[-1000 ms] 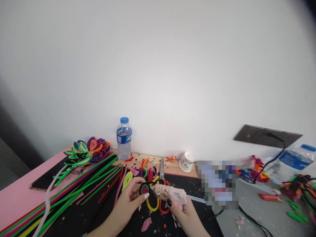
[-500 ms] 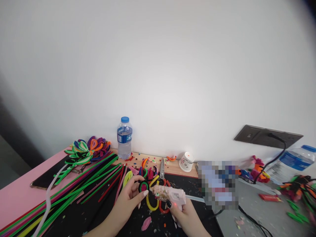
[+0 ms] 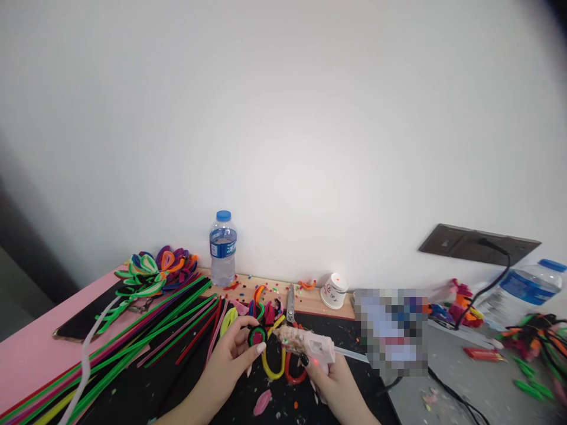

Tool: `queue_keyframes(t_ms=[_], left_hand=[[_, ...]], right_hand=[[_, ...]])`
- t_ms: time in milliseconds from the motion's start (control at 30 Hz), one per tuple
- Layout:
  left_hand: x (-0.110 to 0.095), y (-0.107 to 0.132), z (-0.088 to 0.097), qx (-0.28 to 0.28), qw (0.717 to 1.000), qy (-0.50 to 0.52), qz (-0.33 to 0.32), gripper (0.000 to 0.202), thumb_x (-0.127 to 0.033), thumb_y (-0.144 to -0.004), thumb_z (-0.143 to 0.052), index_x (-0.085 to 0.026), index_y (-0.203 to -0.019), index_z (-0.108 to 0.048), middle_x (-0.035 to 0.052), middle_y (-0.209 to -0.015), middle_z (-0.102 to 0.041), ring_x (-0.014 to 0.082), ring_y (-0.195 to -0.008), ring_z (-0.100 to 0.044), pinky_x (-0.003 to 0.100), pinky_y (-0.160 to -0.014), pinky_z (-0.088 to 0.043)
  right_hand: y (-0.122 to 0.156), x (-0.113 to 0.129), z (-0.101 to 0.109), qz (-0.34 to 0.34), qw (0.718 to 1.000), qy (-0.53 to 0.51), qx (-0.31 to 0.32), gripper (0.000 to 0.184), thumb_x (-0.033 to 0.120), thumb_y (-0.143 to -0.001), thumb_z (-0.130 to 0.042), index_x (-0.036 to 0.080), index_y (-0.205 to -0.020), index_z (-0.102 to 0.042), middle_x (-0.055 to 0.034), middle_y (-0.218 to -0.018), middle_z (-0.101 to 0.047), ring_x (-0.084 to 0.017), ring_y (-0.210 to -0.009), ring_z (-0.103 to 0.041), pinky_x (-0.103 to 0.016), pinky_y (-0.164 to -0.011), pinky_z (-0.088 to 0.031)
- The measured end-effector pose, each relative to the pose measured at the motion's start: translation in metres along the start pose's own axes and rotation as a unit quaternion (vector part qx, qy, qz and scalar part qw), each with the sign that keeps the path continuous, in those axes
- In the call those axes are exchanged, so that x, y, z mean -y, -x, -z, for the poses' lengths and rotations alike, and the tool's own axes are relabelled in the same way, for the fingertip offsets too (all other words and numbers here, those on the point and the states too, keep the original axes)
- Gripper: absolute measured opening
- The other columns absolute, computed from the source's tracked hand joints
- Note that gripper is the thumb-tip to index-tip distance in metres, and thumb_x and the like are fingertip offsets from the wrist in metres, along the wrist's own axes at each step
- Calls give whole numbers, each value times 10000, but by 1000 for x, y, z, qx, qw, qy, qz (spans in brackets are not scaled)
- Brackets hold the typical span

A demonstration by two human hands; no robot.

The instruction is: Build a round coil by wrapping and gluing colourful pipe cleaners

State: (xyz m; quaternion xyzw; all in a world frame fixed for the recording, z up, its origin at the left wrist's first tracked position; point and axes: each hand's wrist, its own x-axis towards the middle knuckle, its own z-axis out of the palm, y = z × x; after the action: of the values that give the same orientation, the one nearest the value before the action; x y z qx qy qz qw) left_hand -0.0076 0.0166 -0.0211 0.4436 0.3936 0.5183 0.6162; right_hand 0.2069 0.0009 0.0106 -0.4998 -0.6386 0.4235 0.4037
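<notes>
Between the thumb and fingers of my left hand [image 3: 231, 348] is a small round pipe-cleaner coil [image 3: 257, 336], black outside with green and dark pink inside. My right hand [image 3: 330, 381] is wrapped round the grip of a pale pink glue gun [image 3: 316, 347], whose red light glows. Its nozzle end is crusted with residue and points left, just right of the coil. A clear glue stick [image 3: 351, 354] sticks out of its back. Below and behind the gun lie scissors [image 3: 290, 304] with yellow and red handles. A pink pipe-cleaner piece [image 3: 263, 402] rests on the black mat.
Long pipe cleaners [image 3: 146, 342] fan out at left beside pipe-cleaner flowers [image 3: 153, 271] and a phone [image 3: 84, 316]. A water bottle [image 3: 223, 251] and a paper cup [image 3: 333, 291] stand by the wall. Black cables [image 3: 458, 395] cross the grey surface at right, near a red lighter [image 3: 482, 354].
The glue gun has shifted slightly up and to the right, so its nozzle sits a little farther from the coil. My left hand stays almost still.
</notes>
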Motion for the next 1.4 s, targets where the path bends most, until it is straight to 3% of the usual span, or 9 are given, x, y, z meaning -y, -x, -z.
queue_keyframes(t_ms=[167,233,333,600,733,900,1033,1167,1400], left_hand=[[-2,0,-1,-2,1000,-7,-4,379,-409,-719,-706,-239,-982,-492,-70,-636,-536,82,-462,-431,184,-418,-327],[-4,1,-2,-3,1000,-8,-2,374,-410,-723,-702,-242,-981,-489,-69,-644,-534,84,-467,-431,187,-422,-328],[-5,1,-2,2,1000,-10,3,379,-416,-721,-703,-243,-979,-487,-67,-648,-524,86,-467,-426,189,-422,-318],[0,2,-2,4,999,-40,-3,362,-419,-741,-681,-234,-988,-491,-79,-639,-451,68,-466,-353,187,-438,-313],[-4,5,-4,21,999,-43,8,345,-405,-742,-680,-238,-980,-494,-64,-669,-475,86,-510,-372,187,-445,-325],[-2,7,-3,39,997,-61,4,286,-343,-766,-662,-243,-985,-507,-71,-671,-448,91,-537,-382,200,-481,-319],[-2,10,-4,61,995,-83,16,252,-288,-764,-651,-238,-973,-519,-69,-665,-460,104,-556,-395,208,-485,-308],[-5,13,-6,81,991,-105,19,231,-231,-745,-659,-230,-943,-540,-53,-696,-520,124,-632,-454,226,-569,-345],[-6,14,-6,94,987,-126,17,219,-216,-748,-645,-228,-943,-544,-47,-719,-550,141,-674,-492,245,-633,-358]], right_hand=[[-5,-9,14,35,988,141,-52,369,349,-867,-498,116,-1086,-680,-149,-1069,-715,-313,-1040,-632,-400,-930,-473],[-6,-10,19,34,974,206,-83,295,315,-874,-485,143,-1011,-681,-121,-975,-727,-282,-934,-665,-350,-843,-511],[-7,-12,25,25,954,282,-101,258,248,-870,-470,196,-1073,-622,-82,-1003,-697,-236,-880,-668,-293,-743,-523],[-10,-32,29,27,874,470,-121,384,153,-830,-485,149,-1209,-546,-128,-1005,-630,-300,-916,-614,-397,-752,-512],[-10,-32,27,32,853,503,-132,387,159,-806,-515,129,-1189,-566,-164,-1100,-586,-332,-946,-568,-463,-769,-502],[-5,-16,21,103,875,450,-146,401,184,-807,-525,201,-1207,-549,-151,-1255,-486,-331,-1052,-526,-525,-867,-473],[5,-5,10,202,908,363,-59,493,94,-807,-482,230,-1280,-500,-133,-1306,-458,-278,-1176,-498,-406,-944,-478],[13,-5,-1,273,908,318,18,636,53,-701,-514,200,-1319,-481,-143,-1283,-498,-265,-1105,-554,-364,-918,-497],[12,-5,-3,302,900,314,19,625,52,-672,-504,177,-1284,-522,-157,-1233,-519,-263,-1075,-557,-354,-865,-519]])
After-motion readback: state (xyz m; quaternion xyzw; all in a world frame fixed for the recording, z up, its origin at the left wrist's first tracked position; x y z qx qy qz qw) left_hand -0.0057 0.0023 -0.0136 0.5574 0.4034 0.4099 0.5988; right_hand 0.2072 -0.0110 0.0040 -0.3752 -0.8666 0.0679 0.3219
